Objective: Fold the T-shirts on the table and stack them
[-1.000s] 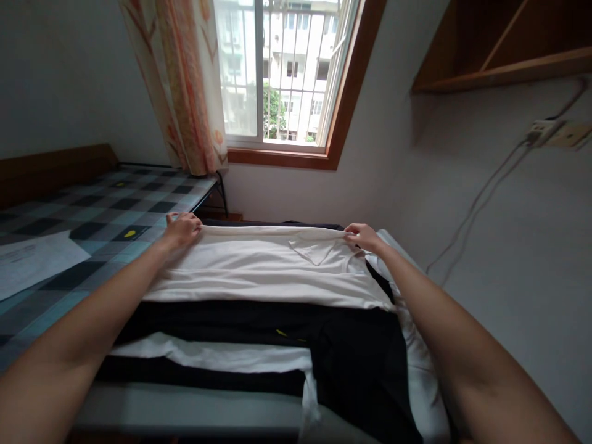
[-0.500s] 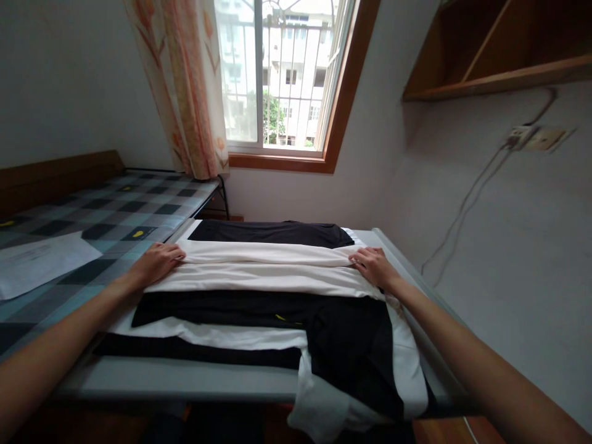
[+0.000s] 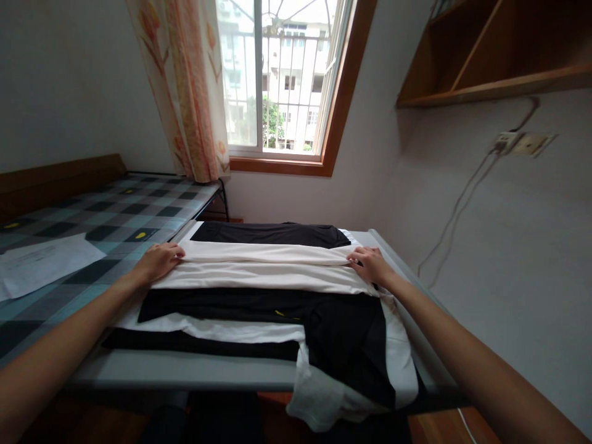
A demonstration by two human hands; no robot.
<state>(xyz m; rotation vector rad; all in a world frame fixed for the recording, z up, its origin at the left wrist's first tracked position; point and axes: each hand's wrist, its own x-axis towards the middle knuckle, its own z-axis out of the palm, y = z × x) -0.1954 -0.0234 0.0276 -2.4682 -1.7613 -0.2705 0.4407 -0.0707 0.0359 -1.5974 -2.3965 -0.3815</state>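
Note:
A black-and-white garment (image 3: 259,275), perhaps a long-sleeved top, lies spread across a light grey tabletop (image 3: 194,369). Its broad white band has a raised fold running from side to side. My left hand (image 3: 161,261) has its fingers closed on the fold's left end, and the right end is pinched by my right hand (image 3: 369,264). Behind the fold is a dark section of cloth (image 3: 271,234). Closer to me are black and white bands, with a bunched black part (image 3: 349,345) at the right. A white sleeve-like piece (image 3: 319,398) hangs over the front edge.
On the left stands a bed with a checked mattress (image 3: 160,209), papers (image 3: 50,262) lying on it. A window (image 3: 291,80) and a floral curtain (image 3: 185,80) are ahead. To the right are a wall shelf (image 3: 494,89) and a socket (image 3: 504,142) with cables hanging down.
The view has shifted slightly. Both hands keep their places on the white fold, and the garment lies essentially as before.

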